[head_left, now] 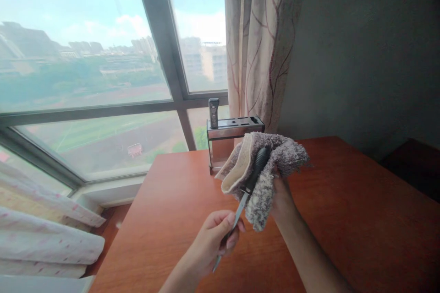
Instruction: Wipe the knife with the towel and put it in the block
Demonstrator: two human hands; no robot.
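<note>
With the left hand (215,238) pinching the slim steel blade of the black-handled knife (248,187), the right hand (280,197), apparently clutching the fluffy grey towel (266,165), should rub gently, away from the edge.

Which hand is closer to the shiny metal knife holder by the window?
Right. The right hand, wrapped in the fluffy grey towel, is just in front of the metal knife holder. The left hand, pinching the knife blade, is farther back.

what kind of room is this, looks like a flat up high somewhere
Probably a room in a high-rise home: a big window overlooks distant buildings, with a patterned curtain beside it. On the wooden table stands a metal knife rack; the hands wipe a knife with a cloth.
</note>
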